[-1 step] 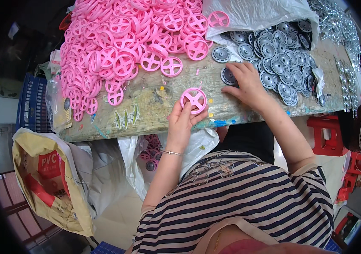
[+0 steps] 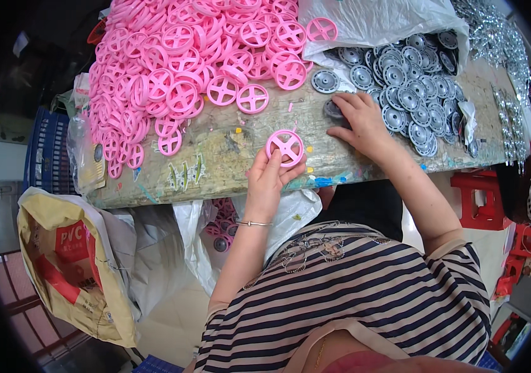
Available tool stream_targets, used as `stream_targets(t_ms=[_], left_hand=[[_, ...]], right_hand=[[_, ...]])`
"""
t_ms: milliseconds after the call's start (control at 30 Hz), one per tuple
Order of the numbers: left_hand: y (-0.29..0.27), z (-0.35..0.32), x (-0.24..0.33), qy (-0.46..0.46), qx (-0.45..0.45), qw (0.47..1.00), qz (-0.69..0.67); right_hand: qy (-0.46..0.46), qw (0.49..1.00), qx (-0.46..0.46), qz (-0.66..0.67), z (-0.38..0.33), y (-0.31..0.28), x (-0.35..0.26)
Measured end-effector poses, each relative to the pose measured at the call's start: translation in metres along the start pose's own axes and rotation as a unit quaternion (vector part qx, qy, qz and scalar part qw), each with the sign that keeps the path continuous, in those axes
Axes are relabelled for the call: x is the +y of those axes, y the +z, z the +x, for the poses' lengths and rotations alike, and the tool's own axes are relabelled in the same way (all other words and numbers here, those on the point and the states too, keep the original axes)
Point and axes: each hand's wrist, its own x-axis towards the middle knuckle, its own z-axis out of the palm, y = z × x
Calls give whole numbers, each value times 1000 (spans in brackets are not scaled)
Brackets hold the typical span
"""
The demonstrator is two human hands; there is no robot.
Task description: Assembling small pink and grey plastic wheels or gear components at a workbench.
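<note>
A pink wheel ring with crossed spokes (image 2: 285,139) is pinched between the thumb and fingers of my left hand (image 2: 268,177), just above the near part of the table. To its right, my right hand (image 2: 362,121) has thumb and fingers curled round the edge of a dark grey wheel disc (image 2: 333,110), tilted and partly hidden by the fingers. Another grey disc (image 2: 325,81) lies flat just beyond that hand. A large heap of pink wheel rings (image 2: 181,93) covers the table's far left. Grey discs in a pile (image 2: 408,98) lie to the right of my right hand.
A white plastic bag (image 2: 383,22) lies behind the grey pile. Shiny silver strips (image 2: 495,37) sit at the far right. Below the worn table (image 2: 215,165), an open sack (image 2: 79,267) stands left, beside a white bag (image 2: 194,242) holding pink-and-grey wheels. A red stool (image 2: 480,199) is at right.
The grey disc at my right hand has gone from lying nearly flat to tilted within the fingers. My left hand and its pink ring have hardly moved.
</note>
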Motion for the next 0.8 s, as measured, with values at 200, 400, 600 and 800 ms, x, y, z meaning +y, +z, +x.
stream_targets(t_ms=[200,400,600,800], left_hand=[[0,4,3,-9,2,1000,-25],[0,1,-2,20,0,1000,-10],[-3,-3,0,22,-41,999,-2],[-9,-5,-4,34,-62,997,20]], right_hand=[[81,987,-5,141,19,-6,-4],[35,960,-49,272,6,0,-78],[67,949,-25,307,8,11,-83],[204,849,-170,458,4,15,-79]])
